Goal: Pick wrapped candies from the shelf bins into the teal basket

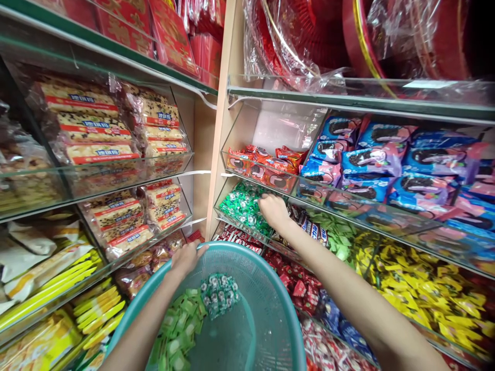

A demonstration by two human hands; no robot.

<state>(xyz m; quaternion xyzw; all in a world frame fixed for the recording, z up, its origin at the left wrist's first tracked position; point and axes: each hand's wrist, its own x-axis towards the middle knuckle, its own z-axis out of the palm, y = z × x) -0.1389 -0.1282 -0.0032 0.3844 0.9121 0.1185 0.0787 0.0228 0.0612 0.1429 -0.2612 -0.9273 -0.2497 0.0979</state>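
Observation:
My left hand is closed over the far left rim of a teal plastic basket. Inside it, light-green wrapped candies form a pile at the left, beside a smaller cluster of green-and-clear wrapped candies. Over a shelf bin of shiny green wrapped candies, my right hand has its fingers curled at the bin's right side. Its fingertips are hidden, so I cannot see what they grip.
Clear dividers separate the shelf bins. Blue cookie packs and red packs lie above my right hand. Yellow wrapped candies fill a bin at right, and packaged cereal bars stand at left. Glass shelf edges run close by.

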